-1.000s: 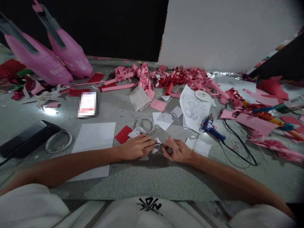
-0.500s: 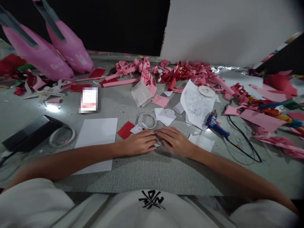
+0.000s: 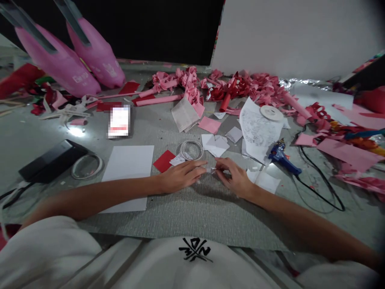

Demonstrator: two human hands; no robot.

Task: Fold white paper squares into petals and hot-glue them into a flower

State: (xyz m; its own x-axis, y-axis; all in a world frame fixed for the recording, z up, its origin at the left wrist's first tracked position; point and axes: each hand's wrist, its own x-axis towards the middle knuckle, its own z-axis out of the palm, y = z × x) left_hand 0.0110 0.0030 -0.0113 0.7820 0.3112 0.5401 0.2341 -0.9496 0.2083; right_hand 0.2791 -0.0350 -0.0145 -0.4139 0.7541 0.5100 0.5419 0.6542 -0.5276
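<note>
A small whitish piece of paper [image 3: 211, 170] lies between my fingertips in the head view. My right hand [image 3: 236, 176] pinches its right end, fingers bent and closed. My left hand [image 3: 182, 176] has its fingertips closed on the left end, with the fingers reaching to the right; the thumb is partly hidden. Just behind the left hand are a white ring [image 3: 191, 150], a red paper square [image 3: 165, 161] and a white scrap with markings [image 3: 178, 159]. Under my left forearm lies a white sheet [image 3: 129, 164].
Several white paper pieces [image 3: 219, 145] lie behind my hands. To the right are a blue glue gun [image 3: 282, 158] with a black cord, a patterned sheet [image 3: 255, 132] and a white spool [image 3: 271, 113]. Pink ribbon scraps [image 3: 258, 86] line the back. A phone [image 3: 119, 122] and black box [image 3: 54, 160] stand left.
My hands have drawn apart slightly, the right one moving to the right, so the small paper piece between them shows. The whole view has shifted a little.
</note>
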